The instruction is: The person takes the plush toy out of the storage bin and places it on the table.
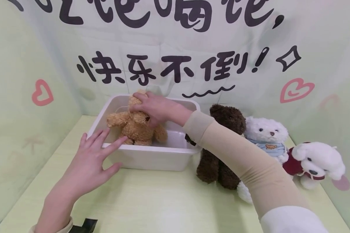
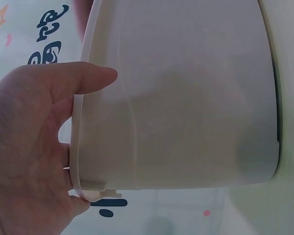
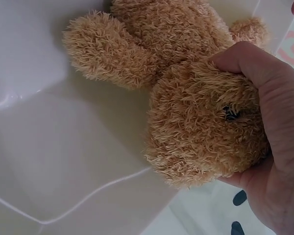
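A light-brown teddy bear [image 1: 135, 127] sits in a white plastic bin [image 1: 154, 158], its arms spread to the sides. My right hand [image 1: 153, 105] grips the bear's head from above. In the right wrist view the thumb lies by the bear's neck and one dark eye shows in the curly fur [image 3: 201, 132]; part of the head is hidden by the hand. At the bin's near left corner my left hand [image 1: 90, 158] holds the rim, thumb outside the front wall and other fingers spread over the edge. The left wrist view shows that thumb across the outer wall [image 2: 186, 112].
Right of the bin stands a dark brown plush bear [image 1: 230, 119], partly behind my right arm. Beside it sit a white bear [image 1: 266, 131] in a blue top and a white plush dog [image 1: 320, 160] in red. A printed cloth [image 1: 151, 38] hangs behind the table [image 1: 151, 200].
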{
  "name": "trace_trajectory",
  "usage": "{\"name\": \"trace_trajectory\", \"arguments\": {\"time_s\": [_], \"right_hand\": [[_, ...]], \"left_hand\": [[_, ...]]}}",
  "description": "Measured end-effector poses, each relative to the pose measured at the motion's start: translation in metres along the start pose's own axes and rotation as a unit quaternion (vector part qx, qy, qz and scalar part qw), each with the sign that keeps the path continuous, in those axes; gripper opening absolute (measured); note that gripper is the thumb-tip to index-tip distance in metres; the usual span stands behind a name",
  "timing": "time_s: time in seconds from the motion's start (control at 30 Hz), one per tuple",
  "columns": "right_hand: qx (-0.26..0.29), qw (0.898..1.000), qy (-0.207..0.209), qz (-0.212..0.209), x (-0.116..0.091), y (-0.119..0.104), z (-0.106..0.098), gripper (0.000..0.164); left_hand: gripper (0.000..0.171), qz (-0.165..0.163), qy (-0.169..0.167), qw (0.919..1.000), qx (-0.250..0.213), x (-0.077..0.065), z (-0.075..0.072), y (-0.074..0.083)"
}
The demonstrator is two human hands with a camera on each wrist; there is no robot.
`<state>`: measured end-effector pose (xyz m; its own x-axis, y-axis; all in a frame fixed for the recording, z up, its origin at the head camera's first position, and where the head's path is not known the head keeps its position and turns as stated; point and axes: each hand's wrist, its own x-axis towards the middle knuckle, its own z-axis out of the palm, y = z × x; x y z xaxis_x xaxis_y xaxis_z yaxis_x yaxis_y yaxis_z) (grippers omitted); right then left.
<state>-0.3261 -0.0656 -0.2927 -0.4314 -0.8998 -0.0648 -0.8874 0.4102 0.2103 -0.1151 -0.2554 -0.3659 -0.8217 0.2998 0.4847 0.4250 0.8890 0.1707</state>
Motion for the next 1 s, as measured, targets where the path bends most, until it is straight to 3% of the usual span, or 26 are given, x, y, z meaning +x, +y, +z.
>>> {"name": "trace_trajectory", "arguments": {"time_s": [0.37,0.6,0.8,1.0], "right_hand": [[-0.056,0.997,0.034,-0.031,-0.023,0.000,-0.034,0.081],[-0.123,0.990,0.047,-0.054,-0.040,0.000,-0.045,0.076],[-0.142,0.981,0.105,-0.082,-0.066,0.009,-0.043,0.070],[-0.150,0.973,0.158,-0.077,-0.092,0.016,-0.052,0.078]], "left_hand": [[0.071,-0.005,-0.005,1.0000,0.000,0.000,0.000,0.000],[0.074,-0.007,-0.002,1.0000,0.001,-0.002,0.001,-0.003],[0.071,-0.003,-0.001,1.0000,0.002,0.000,0.003,-0.003],[0.072,0.001,0.004,1.0000,0.001,0.002,0.004,-0.002]]}}
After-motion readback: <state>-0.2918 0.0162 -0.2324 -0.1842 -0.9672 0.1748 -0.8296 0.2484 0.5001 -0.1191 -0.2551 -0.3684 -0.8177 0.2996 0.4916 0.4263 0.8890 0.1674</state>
